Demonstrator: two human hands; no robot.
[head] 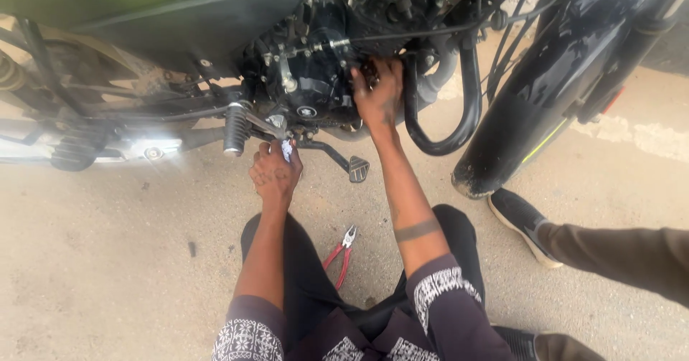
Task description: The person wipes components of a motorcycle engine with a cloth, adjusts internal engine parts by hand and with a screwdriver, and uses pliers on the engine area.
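- The fingers of the right hand [378, 95] press into the black engine [316, 74] of a motorcycle, their tips buried among the parts, so whether they are closed on anything cannot be told.
- The fingers of the left hand [275, 171] are curled together around a small pale object [287, 148], clamped on it just below the engine.
- Just above those left fingers sits a ribbed footpeg [235, 128], and to their right a foot lever [344, 161] ends in a small square pad.
- Right of the right fingers, a curved black crash bar [466, 102] loops down, and beyond it stands the black front mudguard [552, 81].
- Below both hands, between the person's knees, red-handled pliers [341, 256] lie on the sandy concrete ground [108, 260], well apart from the fingers.
- Far right of the fingers, another person's dark shoe [522, 221] and brown trouser leg rest on the ground.
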